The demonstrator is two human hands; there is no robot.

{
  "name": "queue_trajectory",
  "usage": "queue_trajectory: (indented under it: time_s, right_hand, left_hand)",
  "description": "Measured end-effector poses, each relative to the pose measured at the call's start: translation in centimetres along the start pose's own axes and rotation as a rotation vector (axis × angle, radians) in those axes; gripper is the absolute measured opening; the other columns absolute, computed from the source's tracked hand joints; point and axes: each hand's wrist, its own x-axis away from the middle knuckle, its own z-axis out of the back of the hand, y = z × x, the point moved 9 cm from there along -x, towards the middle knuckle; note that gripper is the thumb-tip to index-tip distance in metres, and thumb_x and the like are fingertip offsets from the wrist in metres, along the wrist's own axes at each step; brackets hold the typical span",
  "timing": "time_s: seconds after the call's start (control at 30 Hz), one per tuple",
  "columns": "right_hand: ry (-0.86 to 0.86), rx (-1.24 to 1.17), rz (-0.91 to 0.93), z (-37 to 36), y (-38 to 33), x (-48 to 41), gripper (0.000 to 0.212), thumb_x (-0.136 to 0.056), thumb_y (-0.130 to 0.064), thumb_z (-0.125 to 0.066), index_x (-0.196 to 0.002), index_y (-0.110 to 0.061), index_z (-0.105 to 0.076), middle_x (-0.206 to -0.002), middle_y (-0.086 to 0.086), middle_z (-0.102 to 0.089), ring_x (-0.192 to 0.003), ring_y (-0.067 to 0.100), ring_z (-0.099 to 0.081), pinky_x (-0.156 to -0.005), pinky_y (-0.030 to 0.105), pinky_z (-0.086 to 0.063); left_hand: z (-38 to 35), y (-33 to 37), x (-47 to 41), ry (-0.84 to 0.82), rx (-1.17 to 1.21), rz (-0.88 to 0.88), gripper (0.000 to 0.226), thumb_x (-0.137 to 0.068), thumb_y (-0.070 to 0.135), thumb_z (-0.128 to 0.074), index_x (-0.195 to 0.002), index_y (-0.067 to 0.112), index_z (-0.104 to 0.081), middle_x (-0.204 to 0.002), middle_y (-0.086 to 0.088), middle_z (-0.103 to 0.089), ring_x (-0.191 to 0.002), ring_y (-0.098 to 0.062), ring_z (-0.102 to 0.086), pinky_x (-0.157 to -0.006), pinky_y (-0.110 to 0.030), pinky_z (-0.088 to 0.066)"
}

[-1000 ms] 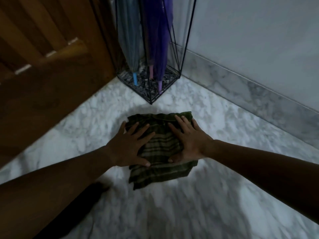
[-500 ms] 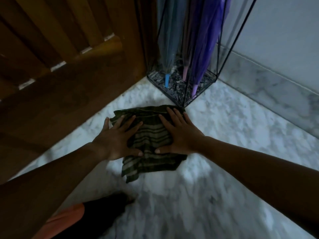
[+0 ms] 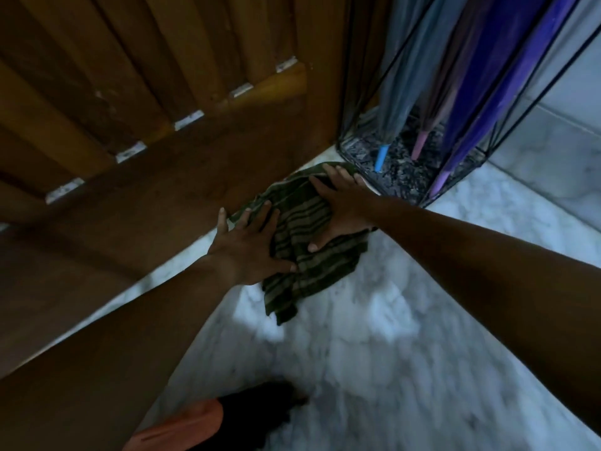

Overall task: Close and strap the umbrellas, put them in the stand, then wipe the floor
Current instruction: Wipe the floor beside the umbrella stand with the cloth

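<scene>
White marble floor (image 3: 406, 336) fills the near and right part of the head view, blurred toward the near edge, and meets a brown wooden door (image 3: 162, 190) on the left and a pale wall with a marble skirting (image 3: 553, 151) on the far right. At the far corner, between door and wall, stands a black wire umbrella stand (image 3: 403, 172) with a dark patterned base. Three closed umbrellas stand in it, tips down on the base: a grey umbrella (image 3: 400, 89) with a blue tip on the left, a dark umbrella (image 3: 439, 102) with a pink tip in the middle, and a purple umbrella (image 3: 487, 92) on the right.

A crumpled green striped cloth (image 3: 312, 258) lies on the floor just beside the stand's near left edge, its far side against the foot of the door. The left hand (image 3: 250, 249) lies flat on the cloth's left part, fingers spread wide and straight, little finger reaching the door. The right hand (image 3: 344, 206) presses flat on the cloth's far right part, fingers straight, fingertips near the stand's base.

An orange and black shape (image 3: 195, 424) shows at the near edge, too blurred to identify
</scene>
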Motion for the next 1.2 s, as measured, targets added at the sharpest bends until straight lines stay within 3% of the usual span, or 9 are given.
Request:
queue_trajectory:
  time_s: [0.2, 0.43, 0.67, 0.9, 1.07, 1.2]
  right_hand:
    - [-0.049, -0.004, -0.025, 0.7, -0.9, -2.0, 0.145, -0.057, -0.077, -0.078, -0.159, -0.03, 0.014, -0.163, 0.007, 0.031, -0.151, 0.031, 0.027, -0.123, 0.051, 0.01]
    - [0.099, -0.046, 0.064, 0.6, -1.1, -0.8, 0.129, -0.065, -0.074, -0.075, -0.161, -0.031, -0.001, -0.168, 0.007, 0.016, -0.154, 0.032, 0.015, -0.123, 0.05, 0.005]
    - [0.193, -0.004, 0.212, -2.3, -1.3, 3.9, 0.124, -0.063, -0.089, -0.056, -0.161, -0.032, -0.005, -0.169, 0.005, 0.011, -0.154, 0.029, 0.014, -0.122, 0.05, 0.009]
    - [0.146, 0.024, 0.233, -4.0, 0.2, 8.4, 0.12, -0.069, -0.088, -0.057, -0.161, -0.035, 0.0, -0.168, -0.001, 0.016, -0.154, 0.022, 0.019, -0.123, 0.045, 0.012]
    - [0.124, 0.076, 0.235, -5.2, 2.2, 12.1, 0.119, -0.071, -0.089, -0.053, -0.161, -0.034, 0.002, -0.168, 0.0, 0.017, -0.154, 0.022, 0.02, -0.122, 0.043, 0.013]
    - [0.17, 0.089, 0.267, -5.8, 4.7, 15.5, 0.116, -0.072, -0.089, -0.052, -0.161, -0.034, -0.002, -0.169, 0.0, 0.013, -0.154, 0.02, 0.017, -0.119, 0.034, 0.02]
  left_hand:
    - [0.1, -0.2, -0.1, 0.026, 0.046, 0.008, 0.114, -0.08, 0.087, -0.035, -0.158, 0.019, 0.013, -0.167, -0.001, 0.018, -0.155, -0.024, 0.005, -0.12, -0.059, 0.007]
    - [-0.6, 0.7, 1.1, 0.04, 0.058, -0.025, 0.124, -0.074, 0.087, -0.047, -0.158, 0.018, 0.012, -0.167, -0.009, 0.013, -0.153, -0.035, 0.003, -0.123, -0.053, -0.007]
    - [-2.0, 2.9, 4.0, 0.03, 0.069, -0.025, 0.131, -0.063, 0.093, -0.049, -0.157, 0.025, 0.011, -0.166, -0.01, 0.01, -0.146, -0.05, -0.003, -0.12, -0.059, -0.011]
    - [-2.0, 5.8, 5.0, 0.045, 0.046, -0.039, 0.142, -0.054, 0.096, -0.052, -0.157, 0.022, 0.011, -0.165, -0.01, 0.008, -0.144, -0.051, -0.005, -0.119, -0.059, -0.015]
    - [-1.7, 9.8, 4.9, 0.057, -0.018, -0.111, 0.152, -0.04, 0.102, -0.039, -0.158, 0.019, 0.009, -0.163, -0.014, 0.002, -0.143, -0.052, -0.008, -0.117, -0.062, -0.017]
    - [-1.7, 14.2, 4.6, 0.04, 0.042, -0.203, 0.157, -0.028, 0.1, -0.032, -0.158, 0.022, 0.011, -0.164, -0.016, 0.013, -0.145, -0.054, 0.004, -0.117, -0.066, -0.01]
